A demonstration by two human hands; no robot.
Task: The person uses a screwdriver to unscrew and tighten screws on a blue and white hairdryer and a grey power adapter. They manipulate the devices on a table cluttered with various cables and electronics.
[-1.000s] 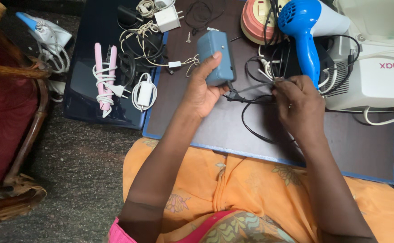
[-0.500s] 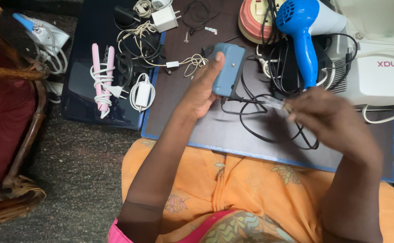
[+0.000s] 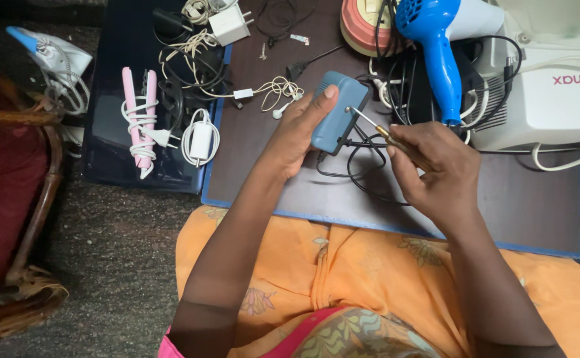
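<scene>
The blue adapter box is gripped by the left hand above the brown board. A screwdriver is pinched in the closed right hand, tip against the box. A red-lettered label is borne by the white machine at upper right.
</scene>
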